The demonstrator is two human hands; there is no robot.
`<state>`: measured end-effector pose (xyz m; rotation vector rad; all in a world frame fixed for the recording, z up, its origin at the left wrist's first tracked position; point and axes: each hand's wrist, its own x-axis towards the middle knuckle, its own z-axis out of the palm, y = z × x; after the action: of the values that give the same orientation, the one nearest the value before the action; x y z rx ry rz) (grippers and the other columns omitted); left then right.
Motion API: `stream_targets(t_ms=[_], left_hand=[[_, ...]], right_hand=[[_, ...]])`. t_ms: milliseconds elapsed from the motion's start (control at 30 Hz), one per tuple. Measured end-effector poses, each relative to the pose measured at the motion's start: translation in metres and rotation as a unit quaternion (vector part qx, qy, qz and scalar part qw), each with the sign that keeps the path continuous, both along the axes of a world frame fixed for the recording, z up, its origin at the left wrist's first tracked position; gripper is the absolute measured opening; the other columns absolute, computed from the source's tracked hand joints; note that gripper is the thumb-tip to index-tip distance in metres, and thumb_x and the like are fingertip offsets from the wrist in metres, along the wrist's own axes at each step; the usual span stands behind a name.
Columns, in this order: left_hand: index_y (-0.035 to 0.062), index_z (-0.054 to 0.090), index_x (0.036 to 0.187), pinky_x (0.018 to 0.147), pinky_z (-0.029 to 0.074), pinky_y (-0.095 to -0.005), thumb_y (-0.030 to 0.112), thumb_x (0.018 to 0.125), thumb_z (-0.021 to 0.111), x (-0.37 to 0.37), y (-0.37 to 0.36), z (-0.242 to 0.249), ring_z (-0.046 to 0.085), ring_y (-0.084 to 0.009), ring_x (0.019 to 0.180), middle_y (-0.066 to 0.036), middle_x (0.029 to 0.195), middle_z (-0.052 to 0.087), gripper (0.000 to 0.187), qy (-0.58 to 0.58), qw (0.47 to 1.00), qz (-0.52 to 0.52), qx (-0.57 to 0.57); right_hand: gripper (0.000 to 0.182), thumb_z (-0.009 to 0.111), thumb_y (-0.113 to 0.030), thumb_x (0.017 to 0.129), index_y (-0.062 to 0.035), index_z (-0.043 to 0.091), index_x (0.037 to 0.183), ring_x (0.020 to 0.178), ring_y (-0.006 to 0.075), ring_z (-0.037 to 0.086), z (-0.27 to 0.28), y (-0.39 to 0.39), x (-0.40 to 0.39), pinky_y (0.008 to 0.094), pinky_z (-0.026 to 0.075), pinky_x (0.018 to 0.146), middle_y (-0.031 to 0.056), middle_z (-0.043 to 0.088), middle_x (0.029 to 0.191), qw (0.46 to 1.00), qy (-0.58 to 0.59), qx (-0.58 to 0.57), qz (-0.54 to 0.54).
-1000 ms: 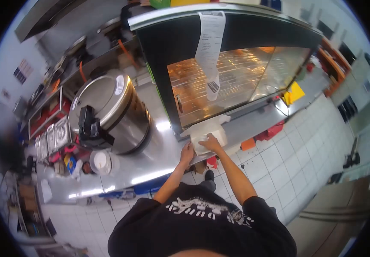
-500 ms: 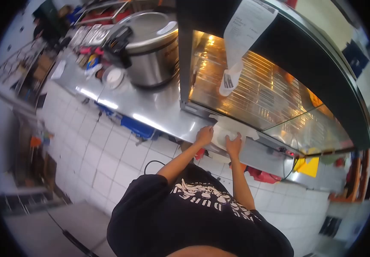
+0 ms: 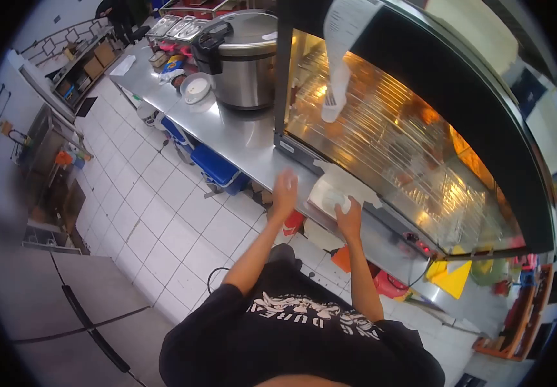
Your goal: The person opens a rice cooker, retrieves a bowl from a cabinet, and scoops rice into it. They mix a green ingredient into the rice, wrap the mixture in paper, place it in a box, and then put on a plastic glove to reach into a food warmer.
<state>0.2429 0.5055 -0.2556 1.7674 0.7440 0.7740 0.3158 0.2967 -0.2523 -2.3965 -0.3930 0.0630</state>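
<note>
My right hand (image 3: 348, 213) is curled at a small whitish, clear-looking item (image 3: 335, 201) on white paper (image 3: 331, 184), which lies at the foot of the glass warming cabinet. What exactly its fingers grip is too small to tell. Off to the left, my left hand (image 3: 285, 190) is raised over the counter edge, apart from the paper and blurred by motion. The steel counter (image 3: 243, 138) runs beneath. A long printed paper strip (image 3: 338, 64) hangs on the lit cabinet (image 3: 381, 122).
A large steel cooker (image 3: 246, 74) and a white tub (image 3: 196, 88) stand on the counter. Blue containers (image 3: 217, 169) are below it. Yellow paper (image 3: 451, 277) lies at the right. A person in dark clothes (image 3: 120, 16) stands at the far back left.
My left hand has come away from the paper and moved left. My right hand stays at the paper. The camera view has shifted, showing more floor at the left.
</note>
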Motion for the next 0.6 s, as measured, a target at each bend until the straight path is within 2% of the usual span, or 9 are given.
stream_targets(t_ms=[67,233,267,300,367,400,467,533,600], left_hand=[[-0.0058,0.045,0.134,0.104,0.039,-0.0376,0.021,0.093,0.062,0.047,0.031,0.074,0.052,-0.0325,0.122,-0.023,0.131,0.053,0.052,-0.236,0.969,0.013,-0.069],[-0.0042,0.049,0.127,0.104,0.039,-0.0384,0.019,0.088,0.068,0.108,0.076,0.176,0.050,-0.0314,0.118,-0.018,0.124,0.050,0.050,-0.149,0.969,0.080,0.182],[-0.0037,0.051,0.124,0.098,0.044,-0.0360,0.016,0.086,0.070,0.132,0.090,0.151,0.054,-0.0269,0.113,-0.016,0.116,0.054,0.047,-0.359,0.930,-0.011,-0.080],[-0.0034,0.052,0.123,0.093,0.047,-0.0341,0.015,0.086,0.070,0.142,0.121,0.129,0.055,-0.0223,0.111,-0.015,0.113,0.056,0.044,-0.152,0.971,0.058,0.172],[-0.0036,0.053,0.122,0.090,0.048,-0.0361,0.014,0.091,0.066,0.124,0.072,0.170,0.059,-0.0261,0.102,-0.017,0.110,0.059,0.038,-0.236,0.972,0.008,0.008],[-0.0029,0.049,0.125,0.091,0.047,-0.0371,0.014,0.093,0.063,0.129,0.071,0.164,0.060,-0.0274,0.099,-0.018,0.110,0.061,0.038,-0.175,0.971,0.093,0.132],[-0.0019,0.038,0.133,0.092,0.047,-0.0372,0.013,0.095,0.059,0.135,0.060,0.164,0.059,-0.0267,0.101,-0.018,0.110,0.060,0.046,-0.185,0.981,0.038,0.046],[-0.0052,0.049,0.123,0.082,0.047,-0.0349,0.023,0.097,0.057,0.143,0.095,0.154,0.056,-0.0208,0.087,-0.013,0.099,0.060,0.039,-0.197,0.977,-0.035,-0.074],[-0.0058,0.054,0.117,0.077,0.046,-0.0334,0.029,0.097,0.056,0.135,0.078,0.168,0.053,-0.0193,0.081,-0.011,0.095,0.058,0.040,-0.168,0.984,-0.018,-0.058]], right_hand=[[0.044,0.067,-0.025,0.084,-0.0013,0.057,0.120,0.108,0.0378,0.058,0.015,-0.013,-0.012,0.0435,0.047,0.091,0.0232,0.057,0.120,0.994,0.000,0.111,0.018],[0.028,0.065,-0.020,0.087,-0.0005,0.062,0.107,0.090,0.0273,0.065,0.030,-0.048,-0.042,0.0368,0.051,0.080,0.0159,0.066,0.100,0.981,0.053,0.184,0.028],[0.025,0.065,-0.019,0.088,-0.0006,0.063,0.105,0.086,0.0259,0.066,0.028,-0.054,-0.048,0.0357,0.052,0.078,0.0147,0.067,0.095,0.978,0.058,0.201,0.017],[0.024,0.064,-0.019,0.088,-0.0006,0.063,0.103,0.083,0.0254,0.066,0.032,-0.061,-0.054,0.0352,0.052,0.076,0.0137,0.068,0.091,0.973,0.085,0.213,0.003],[0.023,0.064,-0.019,0.088,-0.0006,0.064,0.101,0.079,0.0250,0.066,0.026,-0.087,-0.083,0.0346,0.052,0.074,0.0127,0.068,0.087,0.960,0.110,0.246,-0.071],[0.022,0.064,-0.019,0.088,-0.0001,0.064,0.100,0.077,0.0236,0.066,0.022,-0.096,-0.093,0.0339,0.052,0.072,0.0122,0.068,0.086,0.966,0.091,0.224,-0.086],[0.022,0.064,-0.018,0.088,0.0005,0.064,0.099,0.075,0.0222,0.067,0.011,-0.121,-0.094,0.0331,0.052,0.070,0.0118,0.068,0.084,0.970,0.058,0.201,-0.124],[0.021,0.063,-0.018,0.088,0.0011,0.064,0.098,0.073,0.0191,0.066,-0.009,-0.158,-0.110,0.0326,0.052,0.069,0.0114,0.069,0.083,0.927,0.139,0.294,-0.187],[0.020,0.061,-0.017,0.089,0.0015,0.063,0.098,0.072,0.0166,0.066,-0.017,-0.198,-0.125,0.0301,0.052,0.066,0.0101,0.068,0.083,0.918,0.106,0.282,-0.256]])
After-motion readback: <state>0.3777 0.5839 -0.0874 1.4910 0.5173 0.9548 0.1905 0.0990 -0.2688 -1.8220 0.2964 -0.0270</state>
